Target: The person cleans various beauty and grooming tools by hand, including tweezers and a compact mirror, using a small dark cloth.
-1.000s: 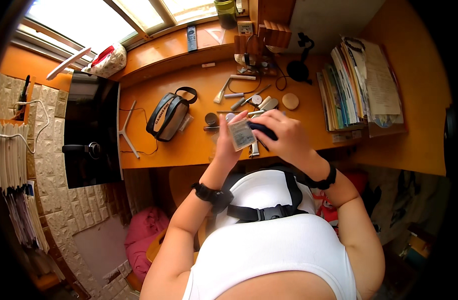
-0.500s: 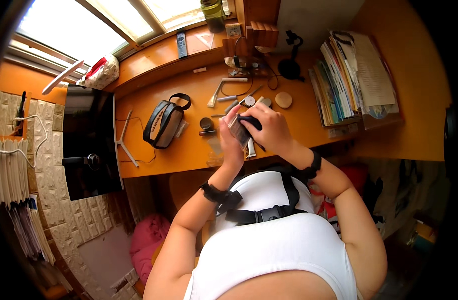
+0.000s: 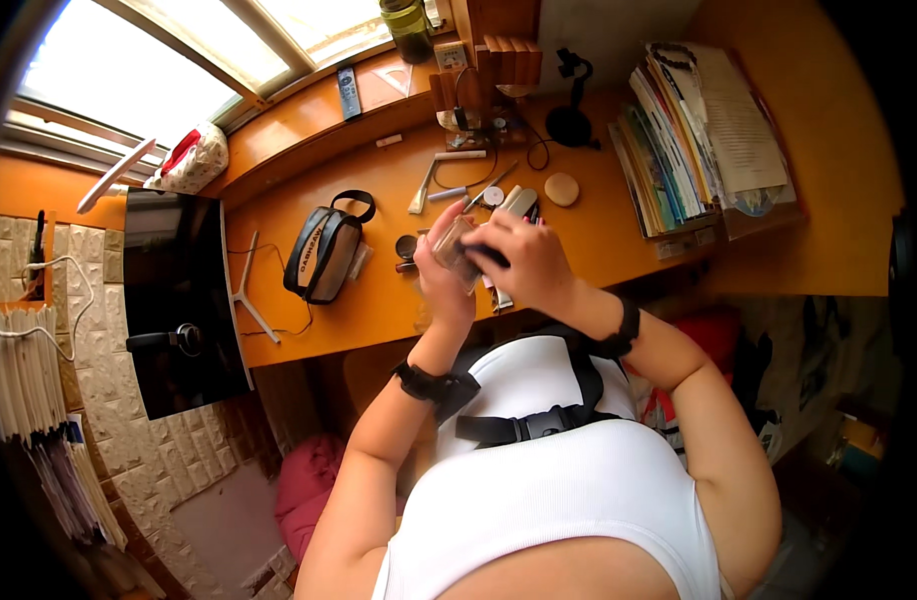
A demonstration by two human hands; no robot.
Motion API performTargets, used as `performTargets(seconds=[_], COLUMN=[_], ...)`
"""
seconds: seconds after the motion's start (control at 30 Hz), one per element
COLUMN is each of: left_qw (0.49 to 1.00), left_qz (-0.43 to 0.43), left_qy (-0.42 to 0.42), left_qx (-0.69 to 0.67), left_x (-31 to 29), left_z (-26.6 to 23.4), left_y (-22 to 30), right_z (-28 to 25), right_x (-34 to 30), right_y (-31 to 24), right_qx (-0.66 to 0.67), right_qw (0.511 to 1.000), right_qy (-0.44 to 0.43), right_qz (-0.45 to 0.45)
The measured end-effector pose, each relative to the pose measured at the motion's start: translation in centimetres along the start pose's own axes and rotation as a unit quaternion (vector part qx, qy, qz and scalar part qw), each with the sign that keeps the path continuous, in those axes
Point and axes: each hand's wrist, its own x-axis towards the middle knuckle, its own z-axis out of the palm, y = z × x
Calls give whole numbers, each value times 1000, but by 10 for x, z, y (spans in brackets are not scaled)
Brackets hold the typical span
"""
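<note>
In front of my chest, above the desk's near edge, my left hand (image 3: 443, 288) is closed round a small see-through flat case (image 3: 455, 240), tilted up between thumb and fingers. My right hand (image 3: 535, 264) pinches a small dark object (image 3: 491, 256) against the case's face; its kind is blurred and partly covered by fingers. Beside my left hand on the desk sits a small round dark pot (image 3: 407, 246). Just beyond the hands lie a white round lidded pot (image 3: 494, 196), several slim sticks and a pale tube (image 3: 419, 194). Farther right is a round beige sponge (image 3: 562, 189).
A clear-sided zip bag with a black strap (image 3: 324, 252) stands on the desk (image 3: 599, 225) at left, near a monitor (image 3: 184, 340) with headphones. Papers and books (image 3: 704, 140) are stacked at right. A black stand (image 3: 571, 122) and a green bottle (image 3: 409, 30) are at the back.
The dark object in my right hand has shifted slightly left and down across the clear case. Both hands stay together; the whole view has tilted a little.
</note>
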Motion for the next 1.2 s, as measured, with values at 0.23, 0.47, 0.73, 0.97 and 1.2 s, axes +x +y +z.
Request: performTargets(seconds=[0.23, 0.47, 0.73, 0.97, 1.2], left_qw=[1000, 997, 997, 998, 995], left_qz=[-10, -57, -45, -21, -8], left_qy=[-23, -45, -21, 52, 94], left_qx=[-4, 32, 53, 6, -18], left_x=[4, 5, 4, 11, 17], left_z=[-16, -20, -25, -25, -29], left_y=[-6, -7, -14, -11, -9], right_z=[3, 2, 7, 10, 20], right_x=[-8, -3, -5, -6, -8], right_y=[-18, -20, -22, -17, -4], right_qx=[8, -25, -3, -7, -14], right_qw=[998, 997, 998, 999, 998], right_qy=[-49, -52, -38, -51, -50], right_qz=[-36, -41, -44, -8, 18])
